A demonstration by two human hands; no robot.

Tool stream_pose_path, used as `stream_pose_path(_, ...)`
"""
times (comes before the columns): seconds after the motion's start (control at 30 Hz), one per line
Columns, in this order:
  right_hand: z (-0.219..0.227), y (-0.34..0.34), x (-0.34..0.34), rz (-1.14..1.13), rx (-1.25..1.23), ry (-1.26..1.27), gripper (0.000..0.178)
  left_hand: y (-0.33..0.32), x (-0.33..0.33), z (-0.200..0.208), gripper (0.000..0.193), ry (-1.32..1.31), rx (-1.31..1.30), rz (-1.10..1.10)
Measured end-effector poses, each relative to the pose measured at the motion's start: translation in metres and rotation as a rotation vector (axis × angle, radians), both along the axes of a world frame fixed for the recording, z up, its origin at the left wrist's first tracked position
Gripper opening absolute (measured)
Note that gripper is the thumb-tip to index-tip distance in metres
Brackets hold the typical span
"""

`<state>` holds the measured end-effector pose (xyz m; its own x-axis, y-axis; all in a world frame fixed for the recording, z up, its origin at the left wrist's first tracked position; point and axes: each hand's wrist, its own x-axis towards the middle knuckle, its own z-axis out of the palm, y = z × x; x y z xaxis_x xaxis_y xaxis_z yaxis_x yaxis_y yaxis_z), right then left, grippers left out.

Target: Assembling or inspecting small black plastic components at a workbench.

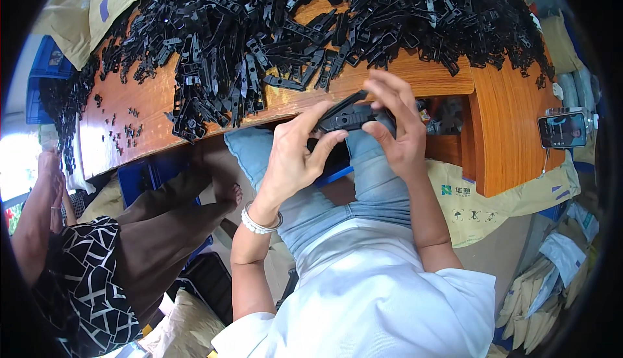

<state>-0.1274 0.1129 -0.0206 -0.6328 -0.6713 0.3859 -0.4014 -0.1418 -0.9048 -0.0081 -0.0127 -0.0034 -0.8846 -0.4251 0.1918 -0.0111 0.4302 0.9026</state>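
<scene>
Beyond both hands stretched the wooden worktop point(448, 79), and over most of it, just past the fingertips, lay a great heap of black plastic parts point(324, 14), with small loose bits scattered further off to the left. Far out to the right of the hands a phone point(562, 130) stood at the worktop's edge, and below it tan sacks point(480, 209) sagged against the worktop's side. To the left sat another person in a patterned top point(97, 280). Over the lap, close to the worktop's near edge, the left hand point(292, 160) was curled around the near end of a black plastic piece point(350, 118), thumb pressed to its underside, while the right hand point(396, 131) pinched the far end, upper fingers lifted and spread. Both hands were thus partly closed on that one piece. Doing this well probably called for steady support from the left hand while the right lined up the ends squarely before pressing.
</scene>
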Motion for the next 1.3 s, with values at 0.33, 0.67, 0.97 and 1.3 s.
stream_pose_path(0.33,-0.001,-0.005,0.003,0.084,0.068,0.005,0.030,0.003,0.010,-0.003,0.034,0.048,0.002,0.044)
stream_pose_path(0.67,0.016,-0.004,0.000,0.397,0.314,-0.367,0.023,-0.014,0.030,-0.017,0.023,0.055,0.135,-0.036)
stream_pose_path(0.97,-0.039,-0.002,0.025,0.241,0.346,-0.014,0.022,-0.202,0.075,-0.019,0.011,-0.004,-0.180,0.818)
stream_pose_path(1.3,-0.056,0.026,0.016,0.148,0.459,-0.128,0.018,-0.302,0.042,-0.032,0.032,-0.121,-0.780,0.826)
